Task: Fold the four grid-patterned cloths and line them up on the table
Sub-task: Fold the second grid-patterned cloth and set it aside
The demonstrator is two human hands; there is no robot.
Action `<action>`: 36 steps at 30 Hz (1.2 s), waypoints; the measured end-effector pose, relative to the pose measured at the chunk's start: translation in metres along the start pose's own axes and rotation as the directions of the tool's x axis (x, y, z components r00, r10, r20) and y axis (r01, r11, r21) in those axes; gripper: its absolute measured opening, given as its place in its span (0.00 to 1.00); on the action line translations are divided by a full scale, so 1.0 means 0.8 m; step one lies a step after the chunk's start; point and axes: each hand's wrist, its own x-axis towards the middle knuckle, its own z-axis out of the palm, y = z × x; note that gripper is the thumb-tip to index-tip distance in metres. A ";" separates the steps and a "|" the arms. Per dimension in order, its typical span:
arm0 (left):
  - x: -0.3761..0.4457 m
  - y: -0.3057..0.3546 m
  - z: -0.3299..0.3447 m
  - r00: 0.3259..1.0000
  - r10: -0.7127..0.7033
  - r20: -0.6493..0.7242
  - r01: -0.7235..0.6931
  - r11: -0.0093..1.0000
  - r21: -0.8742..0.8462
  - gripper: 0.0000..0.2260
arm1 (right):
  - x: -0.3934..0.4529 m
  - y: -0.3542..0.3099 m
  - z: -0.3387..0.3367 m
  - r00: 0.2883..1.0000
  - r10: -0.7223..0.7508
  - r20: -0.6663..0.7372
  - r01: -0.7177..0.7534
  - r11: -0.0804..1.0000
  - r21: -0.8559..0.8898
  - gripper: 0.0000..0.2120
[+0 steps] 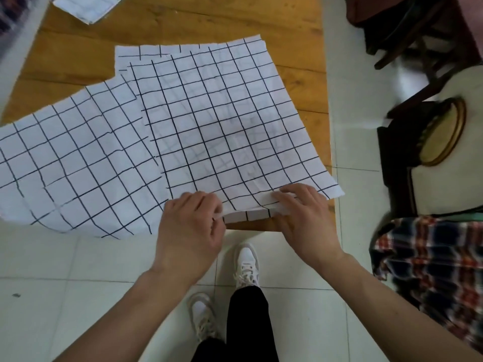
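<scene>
grid cloths: 3 spread (224, 121), 1 folded (86, 6) | hands: 2 pinching top cloth

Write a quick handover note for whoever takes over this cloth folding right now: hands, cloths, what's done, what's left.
Left hand and right hand both pinch the near edge of the top grid cloth at the front of the wooden table.
A second grid cloth lies flat to its left, overhanging the edge; a third peeks out behind.
A folded cloth sits at the far left, so apparently one is done.
Left: fold these three, then line up all four.
</scene>
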 end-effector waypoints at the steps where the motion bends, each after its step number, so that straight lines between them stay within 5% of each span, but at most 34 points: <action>1: 0.000 -0.005 -0.010 1.000 -0.016 0.001 0.016 1.000 -0.010 0.02 | 0.003 0.001 -0.006 1.000 0.003 0.003 -0.003 1.000 -0.008 0.17; 22: -0.040 -0.092 -0.189 0.998 -0.051 -0.031 0.051 0.999 -0.002 0.09 | 0.022 -0.089 -0.112 0.987 0.044 0.152 -0.046 0.999 0.009 0.06; 36: 0.059 -0.130 -0.174 0.993 -0.090 -0.076 0.093 0.995 0.037 0.08 | 0.120 -0.085 -0.106 0.990 0.121 0.073 -0.125 0.991 0.045 0.03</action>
